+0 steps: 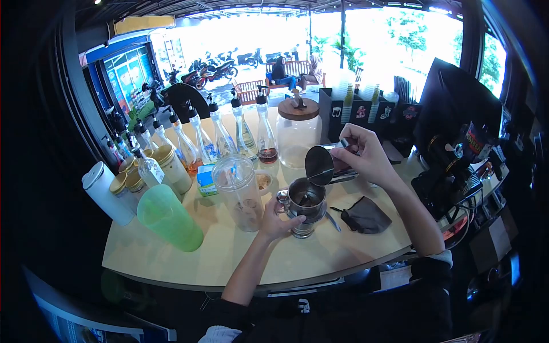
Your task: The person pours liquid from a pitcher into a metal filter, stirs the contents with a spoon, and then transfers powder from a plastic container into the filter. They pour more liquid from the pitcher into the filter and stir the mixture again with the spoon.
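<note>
My left hand point(278, 223) is closed round the handle and lower side of a metal cup point(309, 212), which stands upright on a glass base on the counter. Above the cup's right side, my right hand point(361, 153) grips a dark metal pitcher point(320, 166) tilted over the cup's opening. The pitcher's body is partly hidden behind my fingers. Something dark shows inside the cup. A dark cloth pouch point(366, 216) lies to the right of the cup, and a clear plastic jug point(237, 191) stands to its left.
A green tumbler point(170, 217) leans at the left of the counter point(217, 266). Behind it stand jars point(171, 166) and several pump bottles point(244, 134). A wooden-lidded glass jar point(298, 137) and a cup holder point(354, 111) are at the back. Two people sit on a bench outside.
</note>
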